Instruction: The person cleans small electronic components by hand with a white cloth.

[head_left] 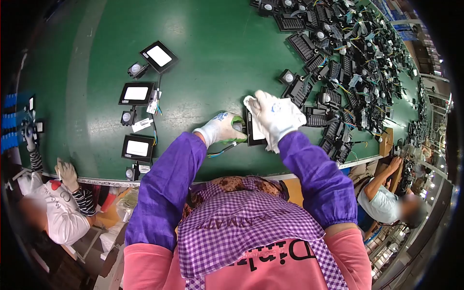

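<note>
A black LED floodlight (256, 134) with a white front panel lies on the green table in front of me. My left hand (221, 129), in a white and green glove, is closed around the motion sensor at the floodlight's left side. Coloured wires (221, 152) stick out below that hand. In a white glove, my right hand (271, 115) grips a white cloth (296, 117) and presses it over the floodlight's right part, which the cloth hides. To the left lie three more floodlights (137, 93), front up, each with a sensor and wires.
A large heap of black floodlights (333, 72) with wires covers the table's right side. The green table (203, 53) has its near edge at my waist. One person (67, 208) works at the left, another (386, 205) at the right. Blue trays (9, 123) stand far left.
</note>
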Available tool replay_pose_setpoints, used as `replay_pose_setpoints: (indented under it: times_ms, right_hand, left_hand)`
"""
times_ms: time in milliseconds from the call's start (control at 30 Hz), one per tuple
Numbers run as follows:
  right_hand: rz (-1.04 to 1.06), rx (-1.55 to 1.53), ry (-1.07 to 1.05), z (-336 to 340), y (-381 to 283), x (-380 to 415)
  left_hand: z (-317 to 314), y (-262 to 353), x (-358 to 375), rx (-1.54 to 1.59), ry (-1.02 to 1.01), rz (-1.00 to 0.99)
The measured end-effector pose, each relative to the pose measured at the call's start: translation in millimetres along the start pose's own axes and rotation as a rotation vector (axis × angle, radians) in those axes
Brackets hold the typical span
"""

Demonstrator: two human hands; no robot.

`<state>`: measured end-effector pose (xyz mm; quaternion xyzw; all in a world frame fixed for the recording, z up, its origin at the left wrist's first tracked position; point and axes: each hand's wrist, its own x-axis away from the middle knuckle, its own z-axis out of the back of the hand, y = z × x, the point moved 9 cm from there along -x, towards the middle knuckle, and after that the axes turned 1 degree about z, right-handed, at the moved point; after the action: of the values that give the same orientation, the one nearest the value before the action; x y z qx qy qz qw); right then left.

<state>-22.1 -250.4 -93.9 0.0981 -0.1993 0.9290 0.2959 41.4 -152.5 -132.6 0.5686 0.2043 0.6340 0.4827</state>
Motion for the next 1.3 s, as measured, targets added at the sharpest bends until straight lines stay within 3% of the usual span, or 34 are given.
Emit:
replay_pose_setpoints:
  times_ms: [67, 133, 200, 233, 333, 367, 500, 600, 633, 733, 800, 933, 1000, 1067, 1100, 1133, 1167, 1200, 1267, 1300]
  right_hand:
    - [0.005, -0.026, 0.207, 0, -9, 36]
    - [-0.055, -0.105, 0.163, -17, -12, 73]
    - [0.000, -0.121, 0.271, -31, -16, 105]
    - [-0.045, -0.107, 0.185, -37, -15, 115]
    - [-0.291, -0.573, 0.145, -68, 43, 121]
    - [-0.224, -0.290, 0.253, -48, 45, 125]
    - [-0.321, -0.371, 0.085, -39, 14, 124]
    - [-0.188, -0.412, -0.016, -53, -35, 111]
    - [-0.311, -0.299, -0.126, -37, -39, 112]
    - [-0.495, -0.523, 0.065, -102, 51, 127]
    - [-0.472, -0.394, 0.082, -37, 36, 132]
    - [-0.364, -0.242, 0.017, -39, 1, 116]
    - [-0.469, -0.365, 0.034, -27, 14, 120]
    - [-0.638, -0.224, 0.042, -17, 52, 128]
    - [-0.662, -0.161, 0.036, -1, 65, 132]
    - [-0.659, -0.135, 0.111, 4, 79, 138]
    - [-0.659, -0.113, 0.175, 7, 91, 143]
    - [-0.662, -0.094, 0.240, 9, 100, 147]
    - [-0.673, -0.125, 0.317, 1, 121, 157]
    - [-0.679, -0.139, 0.356, -5, 128, 160]
  left_hand:
    - [-4, -7, -4, -0.009, 0.026, -0.017]
    - [-5, -8, -5, -0.010, 0.046, -0.019]
    - [-7, -6, -6, -0.003, 0.058, -0.007]
    - [-9, -8, -8, 0.018, 0.024, 0.005]
    - [-10, -6, -6, -0.009, 0.043, -0.014]
    - [-9, -3, -3, 0.001, 0.031, 0.008]
    - [-10, -5, -5, -0.045, 0.027, 0.055]
    - [-13, -12, -9, 0.112, 0.020, 0.021]
    - [-13, -13, -7, 0.130, 0.015, 0.049]
    - [-16, -16, -5, 0.182, -0.003, 0.040]
    - [-18, -18, -8, 0.101, 0.009, 0.029]
    - [-15, -12, -6, 0.144, -0.025, 0.044]
    - [-15, -13, -2, 0.144, -0.049, 0.057]
    - [-12, -15, 1, 0.159, -0.078, 0.093]
    - [2, -11, 8, 0.058, -0.096, 0.073]
    - [22, -28, 13, -0.065, 0.019, 0.047]
    - [35, -30, 29, 0.141, -0.087, 0.196]
    - [64, -28, 44, -0.012, 0.034, 0.200]
    - [107, -39, 65, -0.034, 0.006, 0.333]
    - [140, -49, 63, -0.457, 0.122, 0.278]
